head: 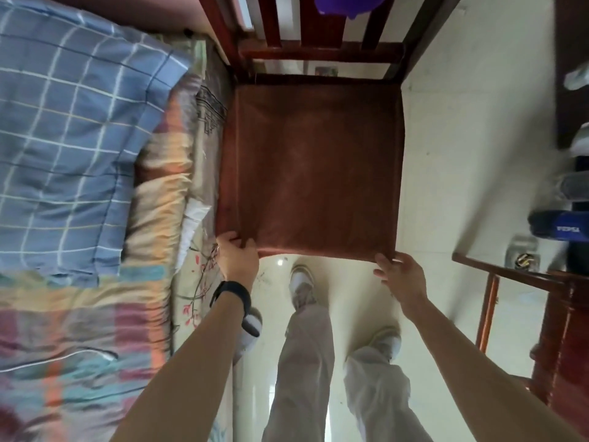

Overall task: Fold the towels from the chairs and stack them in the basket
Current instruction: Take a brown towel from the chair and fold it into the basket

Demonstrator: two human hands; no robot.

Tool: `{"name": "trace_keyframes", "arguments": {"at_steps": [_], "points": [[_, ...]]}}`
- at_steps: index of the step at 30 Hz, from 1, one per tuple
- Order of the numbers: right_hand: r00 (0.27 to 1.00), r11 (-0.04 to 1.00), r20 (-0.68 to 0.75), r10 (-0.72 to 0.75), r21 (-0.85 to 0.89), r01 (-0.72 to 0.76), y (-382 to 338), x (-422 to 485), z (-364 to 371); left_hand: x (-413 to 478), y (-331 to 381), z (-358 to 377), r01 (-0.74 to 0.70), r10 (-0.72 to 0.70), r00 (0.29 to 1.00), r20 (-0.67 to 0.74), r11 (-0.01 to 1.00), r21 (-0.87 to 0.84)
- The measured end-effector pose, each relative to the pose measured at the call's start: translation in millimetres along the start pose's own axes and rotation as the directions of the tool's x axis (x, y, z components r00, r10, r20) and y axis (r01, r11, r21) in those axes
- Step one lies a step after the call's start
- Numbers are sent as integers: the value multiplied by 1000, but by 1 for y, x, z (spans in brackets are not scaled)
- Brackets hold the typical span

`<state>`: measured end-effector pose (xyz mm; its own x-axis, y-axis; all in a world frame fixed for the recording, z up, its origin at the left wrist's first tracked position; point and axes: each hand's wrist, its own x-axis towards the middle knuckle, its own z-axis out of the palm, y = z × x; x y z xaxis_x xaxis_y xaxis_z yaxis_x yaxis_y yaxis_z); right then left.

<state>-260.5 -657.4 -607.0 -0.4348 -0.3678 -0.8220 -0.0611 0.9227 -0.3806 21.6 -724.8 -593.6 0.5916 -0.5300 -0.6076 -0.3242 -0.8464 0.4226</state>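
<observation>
The rust-brown, nearly square cloth towel [310, 167] lies flat mid-frame, sides squared to the frame. Left hand [237, 253] pinches its lower-left corner, right hand [402, 275] its lower-right.

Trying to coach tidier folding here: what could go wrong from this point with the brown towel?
1. The right hand seems to hold only the very corner of the brown towel; if it slips, that side could drop onto the floor.
2. The towel's far edge lies against the back rail of the chair and might catch when lifted.
3. Its left edge runs beside the bedding and could drag it.
</observation>
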Motion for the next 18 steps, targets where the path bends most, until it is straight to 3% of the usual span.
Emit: {"name": "trace_keyframes", "arguments": {"at_steps": [6, 10, 13, 16, 18], "points": [[990, 999, -141, -22, 23, 25, -11, -10, -16, 10, -5, -14, 125, -110, 961, 252, 991, -46], [997, 999, -79, 4, 33, -1, -17, -13, -29, 2, -9, -23, 174, -148, 923, 356, 984, -41], [999, 992, -2, 48, 114, -48, -26, -21, -38, -1, -7, -35, 176, -181, 923, 339, 983, 45], [999, 938, 47, -7, 345, -10, -51, -35, -45, 1, 13, -54, 25, -31, 957, 287, 999, 24], [994, 866, 53, -93, 496, 55, -76, -47, -49, -4, 37, -68, -30, 88, 942, 325, 983, -181]]}}
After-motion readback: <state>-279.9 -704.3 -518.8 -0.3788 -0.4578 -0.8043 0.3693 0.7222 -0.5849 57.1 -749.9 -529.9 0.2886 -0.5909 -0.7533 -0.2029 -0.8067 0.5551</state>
